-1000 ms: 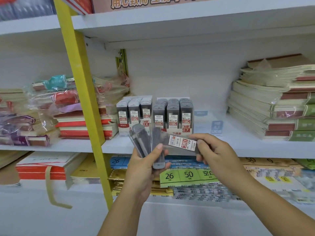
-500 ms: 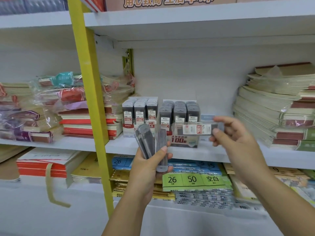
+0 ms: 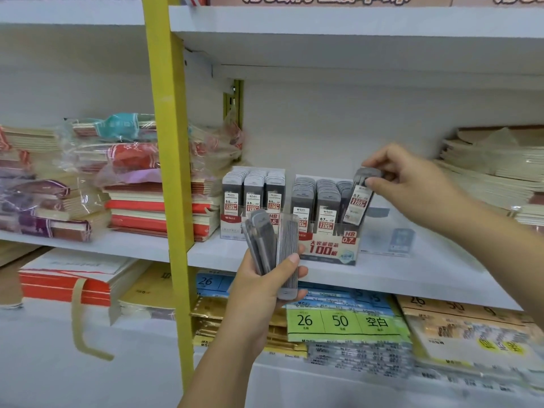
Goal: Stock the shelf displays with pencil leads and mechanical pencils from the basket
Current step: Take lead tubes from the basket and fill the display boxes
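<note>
Glossy clear-plastic lead case (image 3: 357, 201); matt white shelf (image 3: 382, 269); crinkly cellophane-wrapped notebooks (image 3: 117, 160)

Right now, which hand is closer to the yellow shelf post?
Left. The left hand, gripping a bundle of lead cases, is right of the yellow post; the right hand is farther right, holding one case over the 0.7 display box.

On the middle shelf (image 3: 412, 269) the 0.5 lead box (image 3: 253, 198) stands just left of the 0.7 lead box (image 3: 323, 231). The right hand (image 3: 412, 184) holds one lead case (image 3: 357, 204) at the right end of the 0.7 lead box. The left hand (image 3: 259, 295) holds more lead cases (image 3: 270, 242) in front of both boxes. Far left and far right lie notebook stacks (image 3: 141, 210).
</note>
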### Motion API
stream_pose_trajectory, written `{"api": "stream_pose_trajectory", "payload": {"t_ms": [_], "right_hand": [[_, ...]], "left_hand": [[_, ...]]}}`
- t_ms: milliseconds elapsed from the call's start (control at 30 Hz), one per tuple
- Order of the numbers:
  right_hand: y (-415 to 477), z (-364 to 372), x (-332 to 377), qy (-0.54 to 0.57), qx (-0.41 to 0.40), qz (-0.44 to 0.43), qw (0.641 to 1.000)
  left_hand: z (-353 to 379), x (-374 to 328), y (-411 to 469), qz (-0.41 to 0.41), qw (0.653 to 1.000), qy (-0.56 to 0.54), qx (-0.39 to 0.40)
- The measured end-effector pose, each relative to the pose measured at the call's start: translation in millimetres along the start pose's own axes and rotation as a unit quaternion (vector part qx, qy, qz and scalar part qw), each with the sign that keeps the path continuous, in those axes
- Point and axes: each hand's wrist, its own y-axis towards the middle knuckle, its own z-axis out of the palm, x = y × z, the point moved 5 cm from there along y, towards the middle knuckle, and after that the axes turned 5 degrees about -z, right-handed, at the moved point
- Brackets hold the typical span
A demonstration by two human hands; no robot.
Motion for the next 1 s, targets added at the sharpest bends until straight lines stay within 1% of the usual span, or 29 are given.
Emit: {"api": "stream_pose_trajectory", "payload": {"t_ms": [67,200,267,333,400,433,467,500,533,567,600,700,767,800,900,1000], "right_hand": [[-2,11,-7,0.02,0.014,0.023,0.999],[-12,29,-10,-0.064,0.026,-0.015,0.998],[-17,32,-12,-0.094,0.004,0.004,0.996],[-28,31,-8,-0.095,-0.035,0.014,0.995],[-47,32,2,-0.041,-0.071,-0.005,0.997],[-59,36,7,0.013,-0.066,-0.005,0.998],[-70,43,13,0.084,-0.043,0.008,0.995],[-79,52,19,0.165,-0.009,0.034,0.986],[-86,60,23,0.242,0.022,0.061,0.968],[-92,67,25,0.294,0.038,0.083,0.951],[-95,71,26,0.323,0.037,0.095,0.941],[-100,71,21,0.37,0.009,0.116,0.922],[-104,72,16,0.399,0.011,0.129,0.908],[-105,71,13,0.401,0.018,0.131,0.907],[-105,64,1,0.393,0.013,0.142,0.908],[-105,51,-10,0.426,-0.015,0.143,0.893]], "left_hand": [[3,-1,-1,0.002,1.0,0.0,0.014],[7,-1,-5,0.002,0.999,0.004,0.041],[9,-1,-7,-0.002,0.998,0.013,0.054],[11,0,-10,-0.008,0.998,0.019,0.066],[14,1,-12,-0.014,0.996,0.028,0.083],[16,3,-14,-0.018,0.995,0.035,0.091],[18,4,-16,-0.022,0.994,0.04,0.101],[21,5,-17,-0.027,0.992,0.046,0.11],[23,7,-17,-0.031,0.991,0.053,0.115],[26,8,-18,-0.034,0.99,0.061,0.118],[29,10,-19,-0.034,0.99,0.071,0.121],[33,15,-22,-0.032,0.987,0.106,0.118],[34,19,-24,-0.04,0.985,0.122,0.119],[34,21,-25,-0.048,0.983,0.125,0.122],[33,25,-27,-0.08,0.982,0.113,0.13],[29,26,-28,-0.101,0.984,0.084,0.118]]}}
